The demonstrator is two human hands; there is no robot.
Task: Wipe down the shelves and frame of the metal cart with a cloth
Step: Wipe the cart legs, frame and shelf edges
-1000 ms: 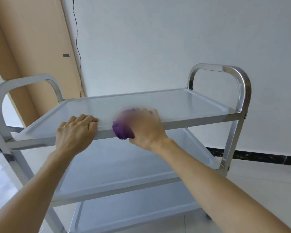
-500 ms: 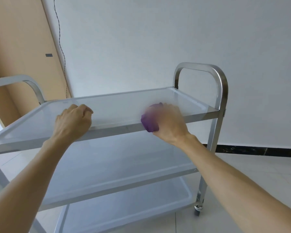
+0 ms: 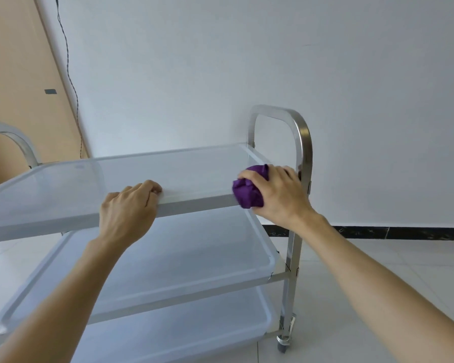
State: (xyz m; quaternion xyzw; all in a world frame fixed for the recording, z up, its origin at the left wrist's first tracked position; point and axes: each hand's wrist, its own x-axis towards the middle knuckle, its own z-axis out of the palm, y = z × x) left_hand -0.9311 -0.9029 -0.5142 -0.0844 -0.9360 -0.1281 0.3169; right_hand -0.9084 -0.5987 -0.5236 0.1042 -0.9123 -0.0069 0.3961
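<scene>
Stainless steel cart, three shelves. Nearest, the left hand point(image 3: 127, 206) curls its grip over the front rim of the top shelf point(image 3: 168, 174), steadying the frame. At 3 o'clock of it, the right hand point(image 3: 278, 191) grasps a bunched purple cloth point(image 3: 248, 193) against the rim's right end. Step in hand: wiping the front edge. Next, probably the upright handle point(image 3: 303, 142) at 1 o'clock, calling for a wrap of cloth round the tube.

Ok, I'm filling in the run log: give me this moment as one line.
left hand grips top shelf front edge | right hand presses purple cloth at its right front corner | middle, bottom shelves untouched
</scene>
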